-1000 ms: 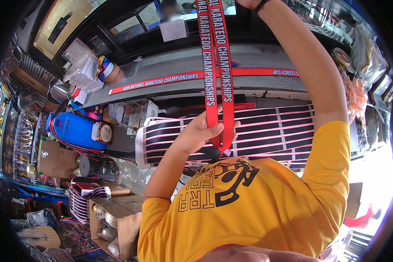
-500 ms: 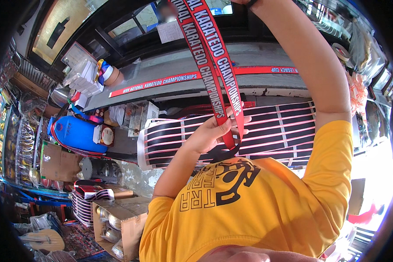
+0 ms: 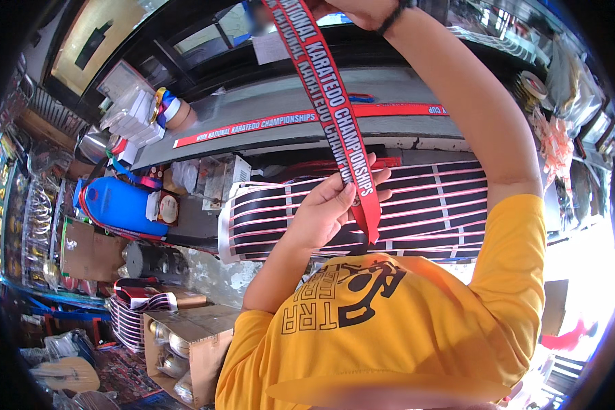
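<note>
Right arm: the upper arm is extending forward along the right side, the elbow is bending, and the right forearm (image 3: 461,92) is slanting up and leftward. The right hand (image 3: 362,9) is sitting high at the picture's top edge, a black wristband (image 3: 395,19) circling the wrist. Its fingers are pointing left to the red ribbon (image 3: 318,75); the tips are partly hiding, so how tightly they are closing I cannot tell.

Left arm: the left forearm (image 3: 277,263) is angling up and rightward from the yellow shirt (image 3: 424,314). The left hand (image 3: 326,208) is holding the ribbon loosely, thumb lying on the near side, at least 3 fingers (image 3: 381,175) extending behind it and showing past its right edge, slightly spreading.

Ribbon position: 2 overlapping lengths with white lettering are slanting from the right hand down to the left hand, the lower end tapering just above the shirt. Beyond it, the gray table (image 3: 253,97) is carrying a 2nd red ribbon (image 3: 249,127), which is lying lengthwise and passing behind the held lengths. Below the table, a striped black sheet (image 3: 417,188) is spreading behind the left hand.
</note>
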`<state>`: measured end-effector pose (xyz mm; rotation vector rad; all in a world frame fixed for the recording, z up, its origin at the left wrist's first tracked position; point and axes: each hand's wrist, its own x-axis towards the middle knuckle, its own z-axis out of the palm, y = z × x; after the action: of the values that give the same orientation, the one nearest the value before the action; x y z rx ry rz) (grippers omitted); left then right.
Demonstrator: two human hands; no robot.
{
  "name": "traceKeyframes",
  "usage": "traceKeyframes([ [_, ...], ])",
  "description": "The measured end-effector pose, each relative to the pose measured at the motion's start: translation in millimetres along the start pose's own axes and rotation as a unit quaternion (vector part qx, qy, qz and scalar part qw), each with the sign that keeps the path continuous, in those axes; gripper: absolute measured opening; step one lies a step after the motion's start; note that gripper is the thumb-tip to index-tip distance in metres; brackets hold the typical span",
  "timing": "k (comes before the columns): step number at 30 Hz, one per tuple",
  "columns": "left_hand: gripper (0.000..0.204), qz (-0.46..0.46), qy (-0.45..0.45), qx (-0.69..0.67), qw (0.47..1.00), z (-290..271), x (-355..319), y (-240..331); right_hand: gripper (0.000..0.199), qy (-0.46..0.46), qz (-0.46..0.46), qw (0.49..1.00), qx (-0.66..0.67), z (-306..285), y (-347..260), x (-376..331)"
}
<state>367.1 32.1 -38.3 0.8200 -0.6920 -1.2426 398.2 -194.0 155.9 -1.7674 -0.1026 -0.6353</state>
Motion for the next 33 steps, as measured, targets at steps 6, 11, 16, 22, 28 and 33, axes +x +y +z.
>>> traceKeyframes([
  [6, 0.051, 0.021, 0.050, -0.023, 0.998, -23.4, -35.4, 17.9, 0.022, 0.079, 0.033, 0.996, 0.001, 17.3, 18.2, 10.5],
  [11, 0.053, 0.058, 0.088, -0.040, 0.994, -54.2, -80.0, 43.9, 0.026, 0.048, 0.043, 0.998, 0.022, 31.7, 49.3, 30.0],
  [16, 0.063, 0.242, 0.083, -0.020, 0.966, -97.6, -156.6, 92.6, 0.031, 0.077, 0.099, 0.992, 0.015, 56.2, 53.8, 31.8],
  [22, 0.056, 0.537, 0.290, 0.087, 0.787, -143.9, -314.8, 188.9, 0.024, 0.076, 0.049, 0.992, 0.093, 96.4, 29.7, 12.5],
  [28, 0.053, 0.660, 0.543, 0.291, 0.430, -186.0, -409.4, 256.8, 0.021, 0.129, 0.023, 0.987, 0.090, 98.7, 24.8, -1.6],
  [33, 0.056, 0.572, 0.613, 0.495, 0.228, -298.0, -439.6, 350.6, 0.020, 0.145, 0.006, 0.987, 0.070, 83.0, 16.7, -17.5],
])
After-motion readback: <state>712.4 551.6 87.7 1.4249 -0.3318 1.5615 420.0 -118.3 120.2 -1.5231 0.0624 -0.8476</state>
